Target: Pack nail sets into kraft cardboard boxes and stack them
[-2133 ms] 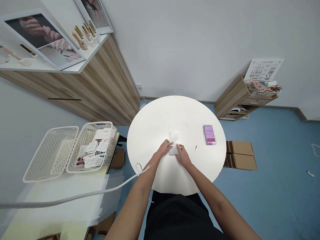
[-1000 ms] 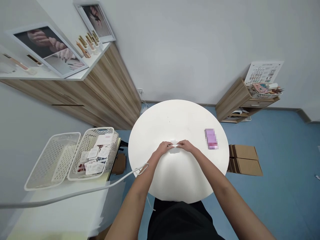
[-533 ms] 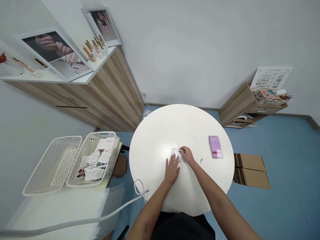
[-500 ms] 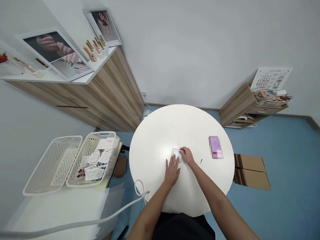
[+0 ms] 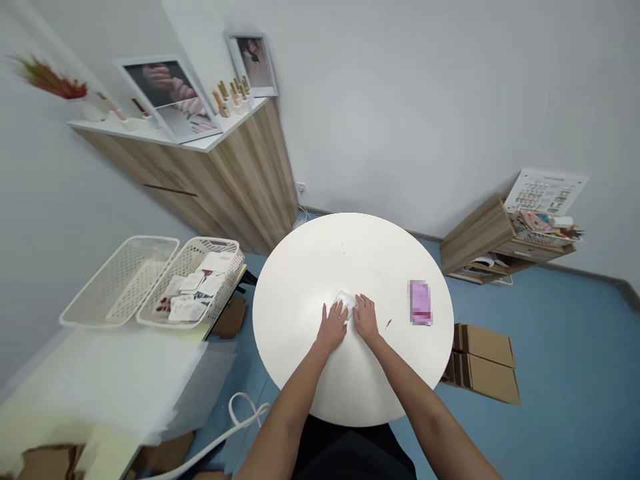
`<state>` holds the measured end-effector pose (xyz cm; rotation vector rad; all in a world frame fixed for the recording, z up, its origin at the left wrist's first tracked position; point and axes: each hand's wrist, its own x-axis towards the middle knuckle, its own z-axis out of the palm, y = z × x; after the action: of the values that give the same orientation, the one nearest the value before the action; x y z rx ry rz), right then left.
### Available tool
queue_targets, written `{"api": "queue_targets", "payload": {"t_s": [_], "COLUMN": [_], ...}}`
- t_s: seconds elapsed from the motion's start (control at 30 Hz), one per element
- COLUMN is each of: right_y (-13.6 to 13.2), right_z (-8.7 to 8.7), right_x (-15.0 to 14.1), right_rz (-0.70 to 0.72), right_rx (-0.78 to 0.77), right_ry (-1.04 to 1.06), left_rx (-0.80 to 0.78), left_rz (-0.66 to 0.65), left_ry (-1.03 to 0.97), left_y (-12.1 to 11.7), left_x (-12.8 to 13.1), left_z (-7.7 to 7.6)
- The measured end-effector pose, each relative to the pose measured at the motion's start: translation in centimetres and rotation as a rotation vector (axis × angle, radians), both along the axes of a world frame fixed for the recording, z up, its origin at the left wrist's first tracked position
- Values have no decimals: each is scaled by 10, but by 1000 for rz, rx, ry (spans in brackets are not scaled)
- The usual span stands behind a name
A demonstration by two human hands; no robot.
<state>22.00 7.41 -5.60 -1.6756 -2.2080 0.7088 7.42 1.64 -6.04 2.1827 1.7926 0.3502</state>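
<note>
A small white folded piece (image 5: 345, 299), like tissue or thin cloth, lies flat on the round white table (image 5: 300, 260). My left hand (image 5: 333, 327) rests on its near left side, with the fingers spread and pointing away from me. At its right edge is my right hand (image 5: 366, 317), fingers stretched out over the tabletop. Neither hand is visibly gripping the piece. To the right, a small dark mark or scrap (image 5: 389, 324) shows on the table, too small to name. Farther right lies a blurred-out purple object (image 5: 421, 302).
White baskets, one holding packets and cards (image 5: 193, 293), stand on a side table at left. A wood-grain cabinet (image 5: 240, 180) carries framed pictures and bottles. A low shelf unit (image 5: 480, 233) and cardboard boxes (image 5: 487, 347) are at right. A white cable (image 5: 225, 433) hangs near my left arm.
My right hand's fingers have gone from bunched at the white piece's edge to stretched out beside it. The piece now lies flatter. The camera view has shifted.
</note>
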Motion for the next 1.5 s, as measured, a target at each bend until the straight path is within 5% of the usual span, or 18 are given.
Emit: {"api": "queue_targets", "payload": {"t_s": [0.13, 0.23, 0.33, 0.43, 0.63, 0.83, 0.97, 1.1, 1.3, 1.5], "right_y": [6, 7, -1, -25, -150, -315, -393, -436, -452, -451], "right_z": [15, 25, 32, 37, 43, 30, 20, 21, 28, 34], "right_x": [-10, -31, -66, -121, -255, -355, -406, -445, -469, -492], "right_rz": [115, 224, 353, 517, 1048, 1466, 1606, 1714, 1735, 1750], "right_rx": [81, 94, 85, 120, 157, 159, 203, 278, 241, 190], "right_ry": [53, 43, -63, -190, -121, 29, 37, -94, -417, -448], "left_rx": [52, -22, -195, -213, -128, -72, -17, 18, -49, -283], "left_rz": [226, 464, 709, 989, 1508, 1738, 1772, 1671, 1409, 1304], "left_ry": [-116, -204, -292, -324, -289, -245, -195, -104, -30, -52], "left_y": [-13, -52, -125, -225, -426, -545, -584, -599, -602, -593], "left_x": [0, -26, -72, -119, -155, -169, -187, -210, -260, -316], "left_z": [18, 26, 30, 40, 69, 77, 73, 64, 54, 51]}}
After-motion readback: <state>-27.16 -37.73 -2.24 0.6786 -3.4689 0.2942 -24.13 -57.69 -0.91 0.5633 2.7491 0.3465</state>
